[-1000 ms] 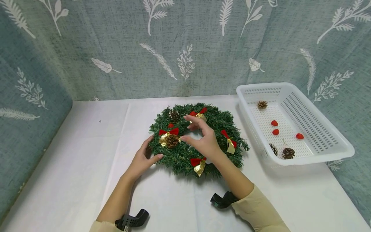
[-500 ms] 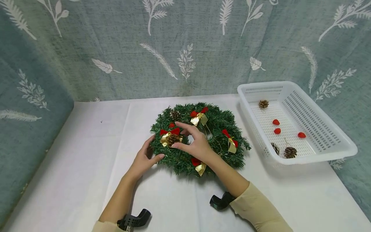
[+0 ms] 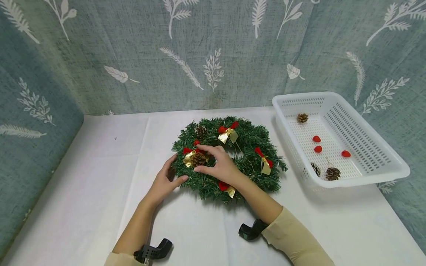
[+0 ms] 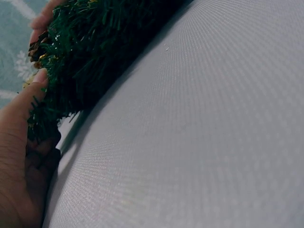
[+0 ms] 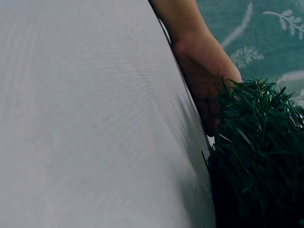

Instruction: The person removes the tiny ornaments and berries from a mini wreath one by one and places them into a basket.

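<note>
The left hand (image 3: 164, 183) is gripping the left edge of a round, green artificial-pine wreath (image 3: 247, 135) lying on a white cloth-covered table (image 3: 100, 166), while the right hand (image 3: 219, 164) is curving parted thumb and fingers about a brown, scaly pine cone (image 3: 198, 159), pinching or not, I cannot tell. They are seemingly settling the cone, which is calling for steady, light pressure. White cloth is stretching leftward; a white slotted plastic basket (image 3: 366, 181) is limiting room rightward.
</note>
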Demonstrator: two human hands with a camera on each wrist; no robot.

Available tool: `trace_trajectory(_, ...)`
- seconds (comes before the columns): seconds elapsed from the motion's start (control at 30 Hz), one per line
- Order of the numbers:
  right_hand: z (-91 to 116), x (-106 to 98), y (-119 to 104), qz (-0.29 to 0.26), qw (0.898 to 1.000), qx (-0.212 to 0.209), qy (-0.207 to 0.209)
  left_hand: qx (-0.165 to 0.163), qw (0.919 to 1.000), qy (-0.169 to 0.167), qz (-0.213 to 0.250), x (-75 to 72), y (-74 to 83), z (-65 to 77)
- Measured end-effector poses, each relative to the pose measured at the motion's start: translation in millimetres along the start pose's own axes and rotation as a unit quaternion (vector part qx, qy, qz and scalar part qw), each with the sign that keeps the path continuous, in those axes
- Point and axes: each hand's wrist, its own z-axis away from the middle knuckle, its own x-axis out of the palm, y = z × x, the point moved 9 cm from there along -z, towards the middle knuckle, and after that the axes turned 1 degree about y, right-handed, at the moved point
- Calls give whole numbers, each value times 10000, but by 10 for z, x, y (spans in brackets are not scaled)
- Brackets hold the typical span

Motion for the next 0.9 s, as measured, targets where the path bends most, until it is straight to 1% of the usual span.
trace_trajectory(0.1,-9,47,29,129,9998,72,-112,-9,10000,-19,53,4,8,-2)
trace_trajectory(0.2,-14,68,35,204,9997,67,-123,1,10000,-33,72,8,14,0)
trace_trajectory(0.57,-20,-10,6,174,9992,92,354,21,10000,-18,59,-4,12,-19)
trace_trajectory(0.8,-14,-61,-49,281,9982,-217,483,24,9999,-11,111,0,12,-23)
trace_trajectory(0.9,5,-125,-91,256,9972,-337,617,36,9999,-8,142,5,14,-26)
